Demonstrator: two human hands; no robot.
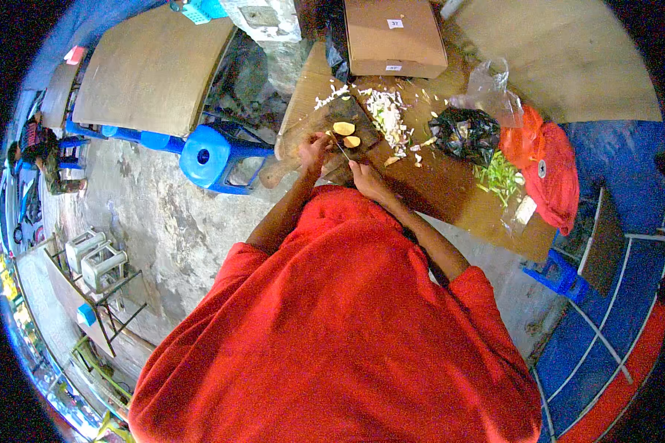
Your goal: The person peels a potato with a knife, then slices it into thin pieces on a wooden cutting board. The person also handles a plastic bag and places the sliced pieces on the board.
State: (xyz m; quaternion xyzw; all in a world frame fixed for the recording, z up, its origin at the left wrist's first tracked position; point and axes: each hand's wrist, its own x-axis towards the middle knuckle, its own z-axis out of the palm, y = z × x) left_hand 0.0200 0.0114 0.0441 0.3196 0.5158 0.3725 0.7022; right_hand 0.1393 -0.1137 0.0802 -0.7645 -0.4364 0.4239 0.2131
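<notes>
On a dark wooden cutting board lie two yellow-orange cut pieces, flat and rounded; their kind is too small to tell. My right hand is closed round the handle of a knife, whose thin blade points up and left toward the pieces. Just left of the blade, my left hand has its fingers drawn together at the board's edge. What those fingertips hold, if anything, cannot be made out. Beside the board is a heap of pale chopped bits.
The brown table also bears a cardboard box, a black plastic bag, chopped greens and a red cloth bag. Left of it stands a blue plastic stool. A person sits at far left.
</notes>
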